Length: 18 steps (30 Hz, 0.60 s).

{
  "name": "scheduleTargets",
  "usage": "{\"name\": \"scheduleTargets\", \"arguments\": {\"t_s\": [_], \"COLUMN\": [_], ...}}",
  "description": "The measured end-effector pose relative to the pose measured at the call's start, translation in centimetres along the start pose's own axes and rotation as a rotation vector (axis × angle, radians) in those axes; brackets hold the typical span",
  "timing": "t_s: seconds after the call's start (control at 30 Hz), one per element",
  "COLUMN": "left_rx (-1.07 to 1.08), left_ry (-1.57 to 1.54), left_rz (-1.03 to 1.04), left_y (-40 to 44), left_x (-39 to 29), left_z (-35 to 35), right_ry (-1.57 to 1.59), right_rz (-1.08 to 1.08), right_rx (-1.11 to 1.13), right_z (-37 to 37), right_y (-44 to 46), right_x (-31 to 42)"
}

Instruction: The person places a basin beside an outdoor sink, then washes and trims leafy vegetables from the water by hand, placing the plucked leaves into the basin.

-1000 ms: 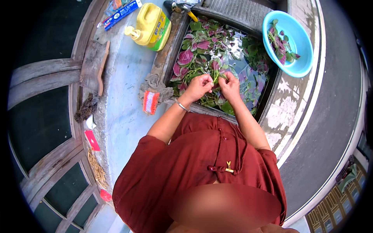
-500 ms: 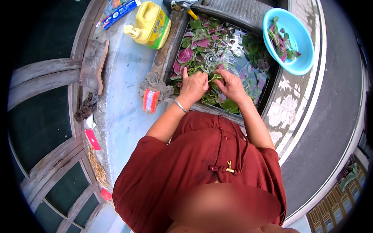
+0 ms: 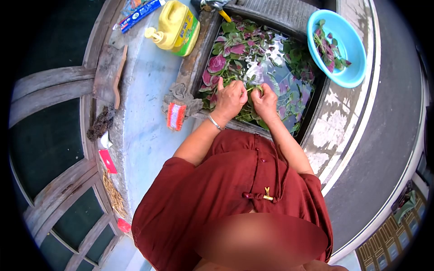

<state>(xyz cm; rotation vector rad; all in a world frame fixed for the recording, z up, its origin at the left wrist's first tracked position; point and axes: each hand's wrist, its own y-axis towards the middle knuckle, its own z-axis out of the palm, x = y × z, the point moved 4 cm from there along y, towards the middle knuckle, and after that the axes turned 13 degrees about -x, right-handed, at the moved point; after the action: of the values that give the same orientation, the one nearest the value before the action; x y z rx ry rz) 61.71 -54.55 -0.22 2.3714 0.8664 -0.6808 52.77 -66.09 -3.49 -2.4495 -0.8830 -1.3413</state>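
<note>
My left hand [image 3: 230, 99], with a silver bangle at the wrist, is closed over the near part of a stone sink [image 3: 193, 63]. My right hand [image 3: 266, 103] is closed just beside it. A thin green amaranth stem [image 3: 252, 88] runs between the two, pinched in the fingers of both; its ends are hidden. Below and beyond the hands, purple-and-green amaranth leaves [image 3: 237, 49] float in the sink water. A light-blue basin [image 3: 357, 74] at the sink's far right corner holds a small bunch of amaranth [image 3: 330, 52].
Left of the sink stand a yellow pump jug [image 3: 178, 31], a grey cloth [image 3: 183, 95] and an orange-edged scrub brush [image 3: 175, 116]. A tap with a yellow handle [image 3: 224, 16] overhangs the far left corner. A blue box [image 3: 141, 16] lies farther left.
My right hand has drawn in nearer to me and to the left, and its fingers have curled tighter. The left hand has shifted slightly right. Ripples on the water have changed.
</note>
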Motion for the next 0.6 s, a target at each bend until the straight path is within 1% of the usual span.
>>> {"name": "scheduleTargets", "arguments": {"t_s": [0.03, 0.07, 0.1, 0.17, 0.2, 0.23, 0.3, 0.33, 0.37, 0.43, 0.47, 0.53, 0.57, 0.6], "left_rx": [0.017, 0.017, -0.019, -0.051, -0.068, -0.085, -0.079, -0.083, -0.087, -0.081, -0.078, -0.072, -0.066, -0.065], "left_ry": [-0.021, -0.021, -0.052, -0.083, -0.077, -0.073, -0.071, -0.071, -0.070, -0.061, -0.054, -0.051, -0.047, -0.047], "left_rz": [0.010, 0.011, 0.042, 0.075, 0.083, 0.090, 0.099, 0.103, 0.107, 0.117, 0.125, 0.134, 0.142, 0.143], "left_y": [0.1, 0.0, 0.0, -0.1, -0.2, -0.3, -0.3, -0.2, -0.2, -0.1, 0.0, 0.1, 0.1, 0.1], "left_x": [-0.2, -0.1, -0.2, -0.1, 0.0, 0.0, 0.0, -0.1, -0.1, -0.2, -0.3, -0.4, -0.4, -0.4], "left_z": [0.0, -0.1, -0.3, -0.6, -0.8, -0.8, -0.9, -1.0, -1.1, -1.2, -1.2, -1.3, -1.3, -1.3], "right_ry": [0.044, 0.244, 0.467, 0.565, 0.555, 0.553, 0.430, 0.537, 0.539, 0.500, 0.501, 0.199, 0.199, 0.247], "right_rz": [0.179, 0.310, 0.473, 0.405, 0.319, 0.322, 0.057, 0.183, 0.183, 0.060, 0.060, 0.027, 0.028, -0.150], "right_rx": [-0.057, -0.088, -0.002, 0.077, 0.112, 0.109, 0.105, 0.136, 0.134, 0.100, 0.100, 0.275, 0.275, 0.271], "right_z": [-0.2, -0.2, -0.3, -1.8, -2.4, -2.9, -4.0, -4.4, -4.2, -4.0, -4.1, -4.4, -4.1, -3.8], "right_y": [0.1, 0.4, 0.7, 1.4, 1.8, 2.0, 2.9, 2.8, 2.8, 3.0, 2.9, 2.8, 2.8, 2.9], "right_x": [-0.9, -2.7, -3.8, -3.5, -3.6, -3.8, -2.7, -1.7, -2.2, -2.3, -2.4, -0.3, -0.3, 0.6]}}
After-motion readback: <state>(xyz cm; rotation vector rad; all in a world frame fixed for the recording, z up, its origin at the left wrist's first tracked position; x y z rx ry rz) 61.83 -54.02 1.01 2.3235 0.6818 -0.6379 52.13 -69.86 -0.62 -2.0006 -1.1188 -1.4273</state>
